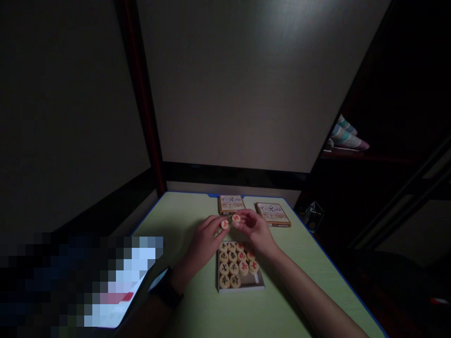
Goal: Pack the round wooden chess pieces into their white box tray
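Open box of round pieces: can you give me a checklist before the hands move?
1. Left hand holding a red-marked piece: ok.
2. Right hand holding a second red-marked piece: ok.
3. Open box lying flat on the table: ok.
4. Box floor showing beside the nearest two black-marked pieces: ok.
5. Every piece in the box fully visible: not ok, the right hand covers part of the far right corner.
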### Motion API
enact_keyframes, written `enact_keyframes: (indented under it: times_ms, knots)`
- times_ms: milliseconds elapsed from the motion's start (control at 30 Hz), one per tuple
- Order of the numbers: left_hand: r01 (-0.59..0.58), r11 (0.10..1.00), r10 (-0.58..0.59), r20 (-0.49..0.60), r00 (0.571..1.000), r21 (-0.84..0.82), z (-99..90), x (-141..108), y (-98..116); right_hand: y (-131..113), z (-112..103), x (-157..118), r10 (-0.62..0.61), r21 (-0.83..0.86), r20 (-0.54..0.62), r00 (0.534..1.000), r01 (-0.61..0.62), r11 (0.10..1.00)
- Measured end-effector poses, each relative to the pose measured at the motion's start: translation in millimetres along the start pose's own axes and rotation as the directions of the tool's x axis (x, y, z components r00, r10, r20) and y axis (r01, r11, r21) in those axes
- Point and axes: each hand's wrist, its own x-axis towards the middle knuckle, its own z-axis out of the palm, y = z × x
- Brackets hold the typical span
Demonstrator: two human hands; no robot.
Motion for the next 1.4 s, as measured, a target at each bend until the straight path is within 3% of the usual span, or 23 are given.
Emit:
enact_keyframes:
  times_ms: [200,367,600,733,833,900,967,1033,1200,1400]
  knots:
    - [-0.023,0.998,0.021,0.041,0.999,0.05,2.6,-5.7,4.3,-7.6,19.5,-17.3,-0.111,-0.387,-0.013,0.994,0.097,0.917]
    - [-0.044,0.995,0.04,0.048,0.998,0.086,4.4,-7.1,2.9,-13.6,21.4,-22.5,-0.119,-0.53,0.002,0.993,0.102,0.842]
    - [-0.064,0.993,0.061,0.031,0.998,0.095,4.2,-8.0,4.4,-8.5,14.8,-19.3,-0.122,-0.447,0.025,0.992,0.12,0.886]
    - [0.01,1.0,-0.01,0.014,1.0,0.025,2.6,-4.7,9.4,-5.3,6.8,-12.0,-0.081,-0.297,-0.027,0.996,0.07,0.952]
    - [0.071,0.996,-0.065,0.084,0.994,-0.06,1.2,-1.4,13.0,-5.0,-1.2,-3.5,-0.076,-0.195,-0.084,0.994,0.058,0.979]
    - [0.122,0.988,-0.097,0.231,0.968,-0.098,-0.7,-0.9,17.3,-5.3,-6.9,2.4,-0.04,-0.144,-0.1,0.994,0.026,0.989]
    - [0.149,0.984,-0.097,0.408,0.908,-0.098,-3.8,-3.1,24.5,-5.2,-12.3,7.6,0.014,-0.107,-0.107,0.994,-0.025,0.994]
    - [0.099,0.991,-0.036,0.537,0.843,-0.09,-7.8,-7.8,34.2,-4.4,-16.8,11.4,0.054,-0.089,-0.12,0.991,-0.064,0.994]
    - [-0.083,0.99,0.137,0.618,0.774,-0.115,-14.6,-18.4,55.6,2.1,-22.1,15.7,0.061,-0.101,-0.151,0.987,-0.077,0.992]
    - [-0.104,0.995,0.074,0.694,0.716,0.002,-9.1,-12.6,59.2,12.8,-18.5,15.4,0.003,-0.166,-0.149,0.989,-0.028,0.986]
